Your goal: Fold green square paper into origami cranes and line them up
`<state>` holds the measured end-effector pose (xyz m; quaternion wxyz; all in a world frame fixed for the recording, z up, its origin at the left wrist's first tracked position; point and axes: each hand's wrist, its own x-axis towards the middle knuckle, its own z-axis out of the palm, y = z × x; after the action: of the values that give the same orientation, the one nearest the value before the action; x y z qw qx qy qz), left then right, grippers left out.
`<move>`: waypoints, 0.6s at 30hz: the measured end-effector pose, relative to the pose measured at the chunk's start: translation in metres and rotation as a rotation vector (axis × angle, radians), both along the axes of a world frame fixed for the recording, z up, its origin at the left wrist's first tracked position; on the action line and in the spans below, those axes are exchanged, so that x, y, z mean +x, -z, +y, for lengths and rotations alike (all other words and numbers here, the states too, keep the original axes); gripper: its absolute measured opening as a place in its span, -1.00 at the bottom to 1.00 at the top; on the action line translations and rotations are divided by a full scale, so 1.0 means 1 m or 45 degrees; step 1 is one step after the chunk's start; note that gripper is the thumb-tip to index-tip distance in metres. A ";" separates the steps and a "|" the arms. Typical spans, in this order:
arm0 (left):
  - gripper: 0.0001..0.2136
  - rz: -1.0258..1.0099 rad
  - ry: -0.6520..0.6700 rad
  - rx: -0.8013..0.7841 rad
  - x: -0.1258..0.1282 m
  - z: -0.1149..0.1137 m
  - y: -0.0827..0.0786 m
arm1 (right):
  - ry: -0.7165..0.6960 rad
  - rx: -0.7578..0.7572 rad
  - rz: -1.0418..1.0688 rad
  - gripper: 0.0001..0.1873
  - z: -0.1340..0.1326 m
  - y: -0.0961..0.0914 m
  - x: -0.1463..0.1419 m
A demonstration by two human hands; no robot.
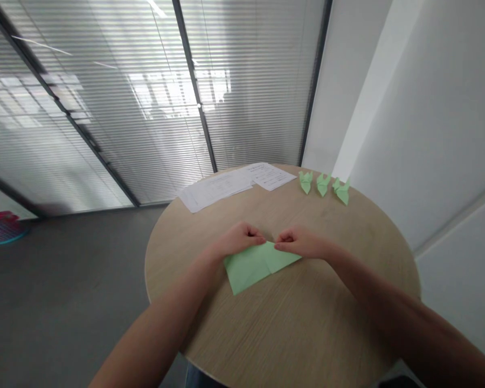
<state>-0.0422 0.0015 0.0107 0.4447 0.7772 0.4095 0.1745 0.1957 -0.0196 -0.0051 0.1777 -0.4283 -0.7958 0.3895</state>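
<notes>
A folded sheet of light green paper [248,269] lies on the round wooden table [299,323], with a crease running across its middle. My left hand [242,238] pinches the paper's far edge, thumb on top and fingers curled. Just to the right, my right hand [301,241] grips the same edge between thumb and bent fingers. A small gap separates the two hands. Part of the paper's right side is hidden under my right hand.
Three folded green paper figures [323,184] stand in a row at the table's far right. White printed sheets [218,188] lie overlapping along the far edge. Glass panels with blinds [258,108] rise behind, a white wall [440,134] at right. A red and blue basket [2,227] sits on the floor.
</notes>
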 end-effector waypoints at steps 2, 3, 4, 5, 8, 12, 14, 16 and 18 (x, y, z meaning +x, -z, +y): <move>-0.69 -0.007 -0.031 0.005 -0.005 0.000 -0.003 | -0.029 -0.065 0.014 -0.70 0.002 -0.003 0.009; -0.68 -0.010 -0.050 0.007 -0.008 0.001 -0.005 | -0.041 -0.107 0.020 -0.69 0.003 -0.004 0.015; -0.68 -0.011 -0.072 0.008 -0.010 0.001 -0.006 | -0.047 -0.147 0.026 -0.68 0.004 -0.005 0.022; -0.68 -0.013 -0.098 0.009 -0.013 0.002 -0.007 | -0.038 -0.176 0.034 -0.69 0.006 -0.007 0.028; -0.69 -0.026 -0.207 0.023 -0.021 0.005 -0.008 | 0.037 -0.219 0.059 -0.74 0.013 -0.008 0.049; -0.71 -0.104 -0.377 0.081 -0.026 0.011 -0.005 | 0.261 -0.227 0.171 -0.73 0.025 -0.003 0.065; -0.70 -0.160 -0.446 0.131 -0.026 0.014 -0.003 | 0.403 -0.210 0.256 -0.71 0.030 0.003 0.063; -0.69 -0.225 -0.494 0.203 -0.023 0.015 -0.001 | 0.478 -0.232 0.320 -0.71 0.032 0.010 0.055; -0.69 -0.307 -0.519 0.305 -0.020 0.013 -0.003 | 0.472 -0.308 0.362 -0.69 0.029 0.016 0.042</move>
<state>-0.0626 0.0147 0.0133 0.3506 0.6993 0.4782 0.3992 0.2377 0.0098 -0.0210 0.3035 -0.5258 -0.6185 0.4989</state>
